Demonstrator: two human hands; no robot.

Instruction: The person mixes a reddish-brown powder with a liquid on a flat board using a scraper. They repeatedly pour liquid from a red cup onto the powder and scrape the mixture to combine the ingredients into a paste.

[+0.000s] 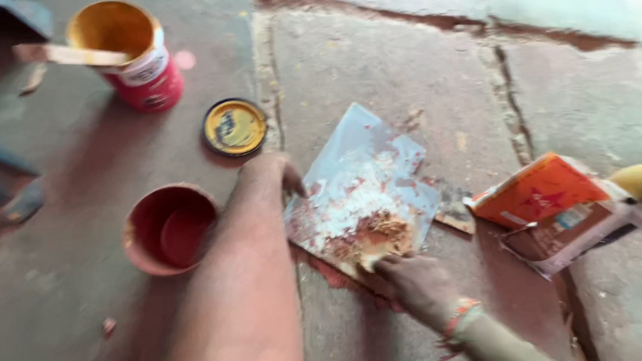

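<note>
A red cup (168,227) sits just left of the left forearm; beyond it lie a yellow lid (234,127) and a yellow-lined tin (126,53) with a stick (67,55) across its rim. An orange packet (554,204) lies to the right. The left hand (270,174) presses the smeared flat sheet (361,186) at its left edge, fingers hidden. The right hand (415,277) touches the brownish paste (377,235) on the sheet's near corner, its grip blurred. All rests on a stone floor (415,68).

L arm bare; R wrist w/ orange thread band (460,316), khaki sleeve (517,359).
</note>
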